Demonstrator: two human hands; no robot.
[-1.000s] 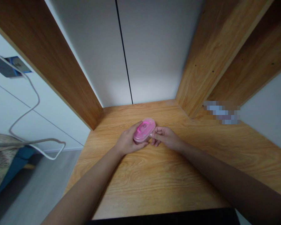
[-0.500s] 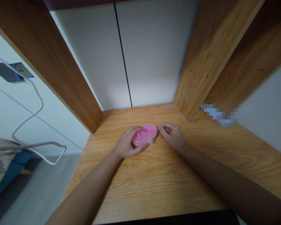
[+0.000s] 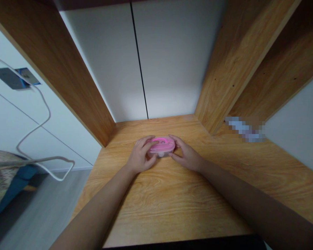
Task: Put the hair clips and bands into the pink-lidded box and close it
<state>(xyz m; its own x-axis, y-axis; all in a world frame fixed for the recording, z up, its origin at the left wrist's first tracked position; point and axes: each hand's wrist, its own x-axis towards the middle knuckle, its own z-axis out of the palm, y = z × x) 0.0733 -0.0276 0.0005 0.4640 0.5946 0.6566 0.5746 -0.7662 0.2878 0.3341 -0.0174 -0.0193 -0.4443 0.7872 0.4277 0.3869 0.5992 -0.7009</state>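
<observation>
Dim, cool indoor light, its direction unclear, falls over my wooden desktop (image 3: 156, 205). The white back panel (image 3: 172, 66) is brightest low down and greys upward; deep shadow fills the wooden recess (image 3: 287, 59) at far right. My left forearm (image 3: 99, 205) casts a soft shadow on its right. The pink-lidded box (image 3: 163, 147) in my grip looks slightly soft. Wide-angle distortion stretches the edges; a mosaic patch (image 3: 246, 130) obscures something at right.
</observation>
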